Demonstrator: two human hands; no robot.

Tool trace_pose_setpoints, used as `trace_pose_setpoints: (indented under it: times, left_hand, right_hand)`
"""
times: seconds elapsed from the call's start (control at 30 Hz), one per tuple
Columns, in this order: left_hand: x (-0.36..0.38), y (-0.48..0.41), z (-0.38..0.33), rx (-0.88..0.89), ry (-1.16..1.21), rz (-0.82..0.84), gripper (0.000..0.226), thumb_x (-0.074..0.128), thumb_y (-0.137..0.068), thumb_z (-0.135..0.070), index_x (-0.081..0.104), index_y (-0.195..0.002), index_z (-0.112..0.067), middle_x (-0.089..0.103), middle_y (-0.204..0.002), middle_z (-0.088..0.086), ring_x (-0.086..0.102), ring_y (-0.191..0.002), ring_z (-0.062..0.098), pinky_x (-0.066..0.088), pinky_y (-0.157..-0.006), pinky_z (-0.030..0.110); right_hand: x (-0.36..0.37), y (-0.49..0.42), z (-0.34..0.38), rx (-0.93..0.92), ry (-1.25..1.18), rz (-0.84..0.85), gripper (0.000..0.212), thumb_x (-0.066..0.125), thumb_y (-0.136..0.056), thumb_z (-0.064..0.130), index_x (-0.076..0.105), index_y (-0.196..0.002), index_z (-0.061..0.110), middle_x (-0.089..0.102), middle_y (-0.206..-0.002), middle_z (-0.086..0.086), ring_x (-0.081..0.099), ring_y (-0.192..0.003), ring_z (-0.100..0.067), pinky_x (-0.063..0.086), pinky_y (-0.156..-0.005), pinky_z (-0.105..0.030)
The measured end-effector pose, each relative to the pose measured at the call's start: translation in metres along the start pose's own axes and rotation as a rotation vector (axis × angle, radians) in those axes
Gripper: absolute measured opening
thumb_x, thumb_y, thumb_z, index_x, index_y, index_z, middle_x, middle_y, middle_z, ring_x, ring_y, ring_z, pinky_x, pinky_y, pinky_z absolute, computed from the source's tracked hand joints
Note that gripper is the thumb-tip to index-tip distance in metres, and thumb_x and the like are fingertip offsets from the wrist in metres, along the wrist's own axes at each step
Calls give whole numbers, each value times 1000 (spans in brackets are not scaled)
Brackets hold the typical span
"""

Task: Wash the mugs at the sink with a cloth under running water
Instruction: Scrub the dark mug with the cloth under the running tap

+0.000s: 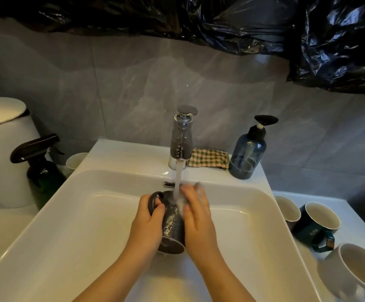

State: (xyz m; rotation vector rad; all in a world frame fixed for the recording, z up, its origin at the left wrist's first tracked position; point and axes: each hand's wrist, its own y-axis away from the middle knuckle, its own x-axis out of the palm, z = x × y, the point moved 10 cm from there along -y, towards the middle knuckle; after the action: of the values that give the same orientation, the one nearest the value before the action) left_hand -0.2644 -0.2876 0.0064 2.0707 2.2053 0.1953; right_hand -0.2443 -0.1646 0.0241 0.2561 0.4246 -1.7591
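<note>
The left hand (149, 223) grips the dark mug (171, 227) under the stream (178, 179) in the sink (90, 214); the blurred right hand (196, 214) seems to rub it flat-fingered. The checked cloth (208, 158) lies untouched; 3 mugs (321, 216) wait on the worktop (356, 225).

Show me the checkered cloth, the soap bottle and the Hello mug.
checkered cloth (208, 158): head view, middle of its folded top.
soap bottle (248, 153): head view, blue body below the pump.
Hello mug (306, 231): head view, green outer wall by the word.

Dark mug (173, 227) on side under water stream (178, 177), over sink (46, 214).
</note>
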Motion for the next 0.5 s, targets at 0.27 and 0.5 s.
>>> trace_pose_setpoints:
  times: [0.27,0.5]
  left_hand:
    - [-14,-6,-4,42,20,-88,13,40,-99,-17,45,-108,-26,59,-89,0,59,-77,14,43,-58,25]
    - [-8,-5,-1,10,53,-80,14,44,-98,-19,48,-93,-31,61,-91,4,61,-78,18,46,-60,28]
  right_hand:
    - [12,8,15,-68,180,63,39,38,-100,27,31,-131,48,10,-129,43,3,-140,5,-2,-119,-43]
    - [-4,6,40,-429,442,-192,34,42,-87,40,68,-107,34,59,-119,17,47,-99,-3,34,-81,-9]
